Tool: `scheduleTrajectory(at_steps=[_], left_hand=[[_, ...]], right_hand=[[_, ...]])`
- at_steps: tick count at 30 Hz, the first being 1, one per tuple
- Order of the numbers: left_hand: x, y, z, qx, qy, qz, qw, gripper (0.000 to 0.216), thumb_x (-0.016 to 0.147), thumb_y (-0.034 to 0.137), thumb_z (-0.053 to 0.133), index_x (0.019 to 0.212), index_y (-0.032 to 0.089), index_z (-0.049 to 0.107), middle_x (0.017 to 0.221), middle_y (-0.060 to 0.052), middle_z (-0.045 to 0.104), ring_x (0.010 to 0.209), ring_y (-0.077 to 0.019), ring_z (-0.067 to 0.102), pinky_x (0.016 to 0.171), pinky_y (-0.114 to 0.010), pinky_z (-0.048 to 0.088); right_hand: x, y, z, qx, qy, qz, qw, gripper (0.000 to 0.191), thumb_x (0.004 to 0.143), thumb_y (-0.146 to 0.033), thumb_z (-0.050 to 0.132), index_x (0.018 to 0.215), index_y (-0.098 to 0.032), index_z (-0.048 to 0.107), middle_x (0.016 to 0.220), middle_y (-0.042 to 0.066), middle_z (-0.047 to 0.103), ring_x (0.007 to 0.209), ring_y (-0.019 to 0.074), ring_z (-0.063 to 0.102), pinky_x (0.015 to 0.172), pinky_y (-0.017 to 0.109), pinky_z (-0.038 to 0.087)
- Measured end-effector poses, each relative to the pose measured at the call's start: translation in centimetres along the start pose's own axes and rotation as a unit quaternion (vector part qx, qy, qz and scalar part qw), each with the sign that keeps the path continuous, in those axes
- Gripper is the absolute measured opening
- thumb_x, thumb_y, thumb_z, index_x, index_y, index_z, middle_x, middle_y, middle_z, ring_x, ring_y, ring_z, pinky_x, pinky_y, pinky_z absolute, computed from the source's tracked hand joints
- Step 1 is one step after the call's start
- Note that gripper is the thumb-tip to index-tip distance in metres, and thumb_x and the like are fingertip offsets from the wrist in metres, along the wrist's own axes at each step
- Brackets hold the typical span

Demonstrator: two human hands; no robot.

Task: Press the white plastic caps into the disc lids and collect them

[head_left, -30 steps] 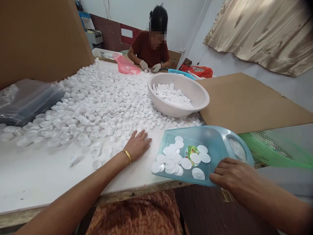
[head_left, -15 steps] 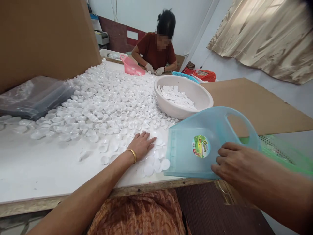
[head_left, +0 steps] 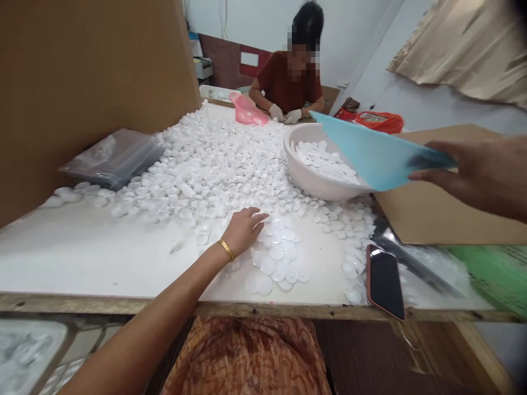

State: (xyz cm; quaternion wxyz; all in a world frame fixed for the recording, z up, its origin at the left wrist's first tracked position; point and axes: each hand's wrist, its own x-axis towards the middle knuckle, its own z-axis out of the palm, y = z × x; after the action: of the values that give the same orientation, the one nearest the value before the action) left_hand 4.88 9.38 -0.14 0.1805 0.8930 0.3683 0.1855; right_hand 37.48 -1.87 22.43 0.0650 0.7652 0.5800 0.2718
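Note:
My left hand [head_left: 244, 233], with a gold bracelet at the wrist, lies on the table with its fingers apart, touching the left side of a patch of flat white discs [head_left: 278, 263]. My right hand [head_left: 473, 173] is raised and closed on the handle end of a blue plastic scoop [head_left: 370, 153]. The scoop is tilted, and its wide edge hangs over the right side of a round white basin [head_left: 304, 184]. White discs [head_left: 321, 159] lie in the basin. Whether anything is inside the scoop is hidden.
Small white cup-shaped pieces [head_left: 214, 159] cover much of the table. A phone [head_left: 385, 282] lies near the front edge. A plastic-wrapped pack [head_left: 119, 156] sits left, beside tall cardboard [head_left: 94, 66]. Opposite, a gloved person [head_left: 290, 82] works near a pink scoop [head_left: 249, 109].
My right hand has lifted the blue scoop from the table's front edge up to the basin and tilted it. The phone is now uncovered. My left hand stays by the discs.

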Motion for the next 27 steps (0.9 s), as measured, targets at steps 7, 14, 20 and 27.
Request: scheduleTrajectory(at_steps=[7,14,20,27], left_hand=[[-6.9,-3.8,-5.6,-0.064,0.095,-0.168,0.979,0.029,0.084,0.033,0.044,0.100,0.021,0.066,0.099,-0.005,0.063,0.091,-0.0184,0.057,0.081,-0.032,0.047],[-12.1,-2.2,-5.4,-0.001,-0.003,-0.175,0.985,0.030,0.077,0.038,0.057,0.103,0.025,0.064,0.094,-0.005,0.057,0.087,-0.0200,0.053,0.074,-0.033,0.047],[-12.1,-2.6,-3.5,0.108,-0.008,-0.156,0.982,0.032,0.079,0.023,0.056,0.111,0.021,0.059,0.095,-0.007,0.053,0.093,-0.0223,0.049,0.082,-0.036,0.044],[-11.8,-1.8,-3.4,0.100,-0.033,-0.197,0.975,0.024,0.079,0.016,0.052,0.102,0.022,0.059,0.092,-0.004,0.055,0.085,-0.0168,0.053,0.075,-0.028,0.043]], right_hand=[[8.1,-3.0,9.1,0.033,-0.139,0.026,0.989,0.059,0.079,-0.050,0.042,0.120,-0.009,0.055,0.103,0.025,0.061,0.090,0.0303,0.059,0.053,0.038,0.028],[1.5,-13.5,8.1,0.285,0.184,-0.179,0.923,0.050,0.083,-0.040,0.056,0.126,-0.014,0.051,0.127,0.015,0.052,0.119,0.0260,0.045,0.094,0.040,0.036],[-8.5,-27.2,5.6,0.390,-0.024,-0.404,0.827,0.032,0.085,-0.024,0.057,0.116,-0.018,0.056,0.124,0.008,0.055,0.105,0.0221,0.055,0.088,0.039,0.047],[-10.3,-31.5,7.1,0.398,-0.078,-0.403,0.821,0.028,0.079,-0.017,0.064,0.106,-0.018,0.058,0.101,0.008,0.060,0.090,0.0227,0.056,0.077,0.037,0.048]])
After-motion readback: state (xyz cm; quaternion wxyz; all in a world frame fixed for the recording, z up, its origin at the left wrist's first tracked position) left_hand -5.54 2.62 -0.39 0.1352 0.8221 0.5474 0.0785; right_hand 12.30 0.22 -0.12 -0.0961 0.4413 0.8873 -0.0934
